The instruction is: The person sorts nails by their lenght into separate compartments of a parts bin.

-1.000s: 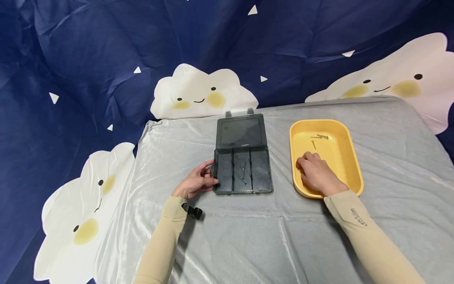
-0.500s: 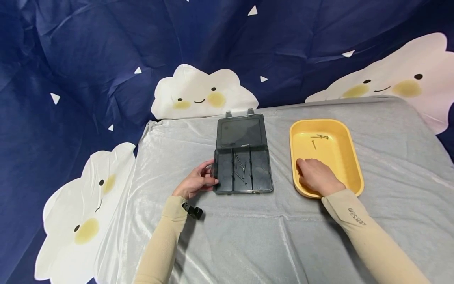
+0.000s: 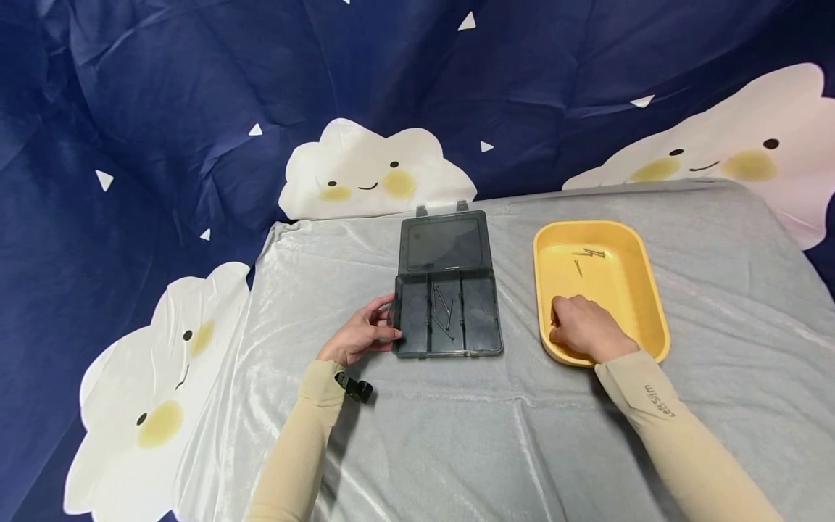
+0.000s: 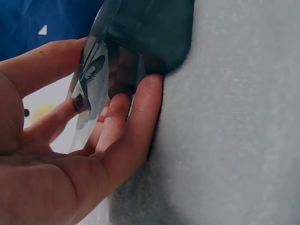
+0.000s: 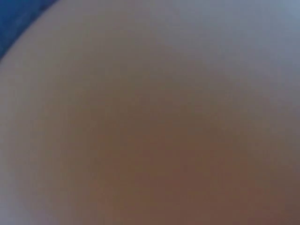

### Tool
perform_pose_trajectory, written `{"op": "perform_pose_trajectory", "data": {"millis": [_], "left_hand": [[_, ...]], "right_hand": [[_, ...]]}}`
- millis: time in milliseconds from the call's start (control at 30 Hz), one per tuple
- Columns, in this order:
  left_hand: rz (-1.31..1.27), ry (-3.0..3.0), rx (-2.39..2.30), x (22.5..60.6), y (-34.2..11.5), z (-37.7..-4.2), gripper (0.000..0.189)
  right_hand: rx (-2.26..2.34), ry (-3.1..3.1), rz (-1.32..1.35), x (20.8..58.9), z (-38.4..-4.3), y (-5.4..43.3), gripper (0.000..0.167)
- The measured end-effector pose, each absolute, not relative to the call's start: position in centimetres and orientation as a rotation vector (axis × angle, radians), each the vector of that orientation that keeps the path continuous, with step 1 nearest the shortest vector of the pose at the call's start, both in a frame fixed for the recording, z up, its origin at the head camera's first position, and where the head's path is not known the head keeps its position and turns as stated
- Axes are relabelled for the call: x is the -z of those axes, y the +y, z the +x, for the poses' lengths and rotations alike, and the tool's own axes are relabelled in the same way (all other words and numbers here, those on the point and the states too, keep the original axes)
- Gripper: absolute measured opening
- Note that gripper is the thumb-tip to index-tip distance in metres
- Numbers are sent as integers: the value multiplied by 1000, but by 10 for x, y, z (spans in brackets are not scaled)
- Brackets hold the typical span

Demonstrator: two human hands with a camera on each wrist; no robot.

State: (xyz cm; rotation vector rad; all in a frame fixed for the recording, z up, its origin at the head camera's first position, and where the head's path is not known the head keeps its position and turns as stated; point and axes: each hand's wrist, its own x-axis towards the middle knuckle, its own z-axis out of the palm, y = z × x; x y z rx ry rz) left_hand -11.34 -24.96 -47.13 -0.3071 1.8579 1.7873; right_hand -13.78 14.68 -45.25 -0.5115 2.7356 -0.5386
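My left hand (image 3: 355,335) grips the left side of a dark see-through compartment box (image 3: 479,312), thumb on its rim. In the left wrist view, the fingers bend against the wall of the box (image 4: 161,28). Its lid (image 3: 446,244) lies folded back, and several screws (image 3: 443,329) lie in the middle compartment. Inside a yellow tray (image 3: 616,293), my right hand (image 3: 589,328) reaches down with curled fingers near the left wall. The fingertips are hidden, so I cannot tell whether they hold a screw. The right wrist view is only a blur.
Farther back in the tray lie a small heap of screws (image 3: 590,253) and a lone screw (image 3: 578,268). A wrinkled grey cloth (image 3: 457,428) covers the table. Behind it hangs a dark blue curtain (image 3: 404,65) with white clouds.
My right hand has curled its fingers in more and shifted slightly toward the near side of the tray. The left hand and the box have stayed in place.
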Motion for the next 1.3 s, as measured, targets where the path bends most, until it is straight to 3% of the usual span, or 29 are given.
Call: {"op": "perform_pose_trajectory", "data": {"millis": [867, 1300], "left_hand": [[-281, 1877, -1786, 473, -250, -115, 83], [-258, 1873, -1788, 475, -251, -116, 84]], "right_hand": [[1069, 2745, -449, 443, -143, 164, 14], [1444, 2572, -214, 433, -141, 161, 23]]}}
